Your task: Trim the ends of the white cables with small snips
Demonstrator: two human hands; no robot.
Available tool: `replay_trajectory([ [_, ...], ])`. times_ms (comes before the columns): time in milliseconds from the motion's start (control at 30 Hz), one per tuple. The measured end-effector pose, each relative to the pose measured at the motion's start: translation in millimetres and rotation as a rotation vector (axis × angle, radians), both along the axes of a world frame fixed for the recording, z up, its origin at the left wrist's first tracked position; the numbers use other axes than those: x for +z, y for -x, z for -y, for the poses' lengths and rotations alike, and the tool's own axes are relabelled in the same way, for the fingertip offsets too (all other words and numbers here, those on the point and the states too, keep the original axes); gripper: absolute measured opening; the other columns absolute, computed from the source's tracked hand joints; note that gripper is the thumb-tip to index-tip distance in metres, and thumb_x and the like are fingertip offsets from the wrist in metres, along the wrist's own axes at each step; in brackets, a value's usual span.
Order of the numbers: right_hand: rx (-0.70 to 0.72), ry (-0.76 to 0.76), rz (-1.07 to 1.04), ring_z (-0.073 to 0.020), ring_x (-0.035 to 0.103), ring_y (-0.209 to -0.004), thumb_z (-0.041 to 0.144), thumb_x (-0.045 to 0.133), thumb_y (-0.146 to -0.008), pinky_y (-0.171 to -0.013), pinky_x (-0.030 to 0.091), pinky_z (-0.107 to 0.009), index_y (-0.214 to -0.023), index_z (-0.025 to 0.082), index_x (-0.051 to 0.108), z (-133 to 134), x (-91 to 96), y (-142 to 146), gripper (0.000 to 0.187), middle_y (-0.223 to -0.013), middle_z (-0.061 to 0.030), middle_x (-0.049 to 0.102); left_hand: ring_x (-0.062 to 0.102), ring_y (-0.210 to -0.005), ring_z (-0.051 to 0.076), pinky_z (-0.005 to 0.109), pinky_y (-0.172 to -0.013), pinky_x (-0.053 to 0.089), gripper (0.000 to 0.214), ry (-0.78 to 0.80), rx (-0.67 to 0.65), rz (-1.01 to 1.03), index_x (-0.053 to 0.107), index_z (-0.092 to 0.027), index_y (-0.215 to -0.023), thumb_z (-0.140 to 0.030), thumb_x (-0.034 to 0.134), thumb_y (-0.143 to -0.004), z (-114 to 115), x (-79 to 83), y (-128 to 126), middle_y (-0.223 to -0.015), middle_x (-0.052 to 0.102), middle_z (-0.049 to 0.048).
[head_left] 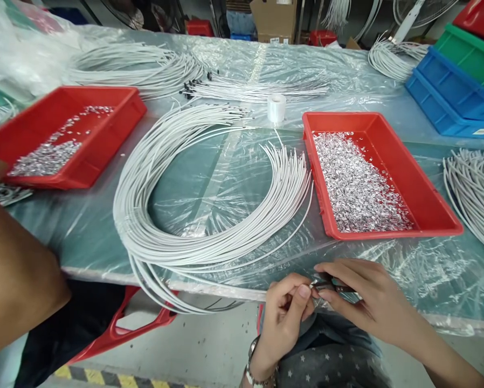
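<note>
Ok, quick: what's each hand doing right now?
Left hand: fingers pinched on a small silver piece.
Right hand: pinched on the same piece, at the table edge.

Open table strip [242, 161] between cables [145, 215], tray [423, 178]

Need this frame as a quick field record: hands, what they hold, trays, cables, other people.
left hand: pinches a small silvery piece at the table edge
right hand: fingers meet the left hand's on the same piece
held piece: tiny, shiny; detail too small to tell
near tray: red, right of centre, holds silvery bits
far tray: red, left, fewer bits
cable bundle: white, looped, overhangs the table edge
tape roll: upright, behind the bundle
other person: arm at left edge
</note>
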State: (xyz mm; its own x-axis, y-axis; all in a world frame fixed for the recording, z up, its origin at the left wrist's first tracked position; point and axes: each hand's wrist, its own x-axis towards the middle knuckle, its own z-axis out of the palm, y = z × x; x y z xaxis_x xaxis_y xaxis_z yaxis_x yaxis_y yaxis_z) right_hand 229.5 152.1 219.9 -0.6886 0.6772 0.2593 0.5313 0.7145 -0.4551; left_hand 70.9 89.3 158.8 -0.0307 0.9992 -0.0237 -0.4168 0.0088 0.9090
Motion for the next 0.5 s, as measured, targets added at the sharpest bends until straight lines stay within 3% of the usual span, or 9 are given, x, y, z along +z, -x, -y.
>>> replay_trajectory([
  [333, 0.005, 0.064, 0.013, -0.0185, 0.067, -0.065, 0.037, 0.043, -0.105, -0.053, 0.045, -0.03, -0.106, 0.018, 0.059, 1.1, 3.8, -2.7, 0.025, -0.088, -0.0061, 0.072, 0.031, -0.044, 0.007, 0.019, -0.044, 0.023, 0.03, -0.013, -0.016, -0.011, 0.061, -0.018, -0.08, -0.038, 0.054, -0.1, 0.7, 1.4, 1.0, -0.051, 0.039, -0.0068],
  [500, 0.006, 0.168, 0.018, -0.0176, 0.069, -0.072, 0.04, 0.046, -0.104, -0.061, 0.048, -0.03, -0.109, 0.021, 0.061, -0.8, 6.0, -5.3, 0.024, -0.094, -0.0033, 0.073, 0.03, -0.044, 0.007, 0.02, -0.044, 0.023, 0.029, -0.018, -0.026, -0.011, 0.061, -0.018, -0.081, -0.039, 0.054, -0.1, 0.6, 0.4, 0.6, -0.051, 0.038, -0.0068],
])
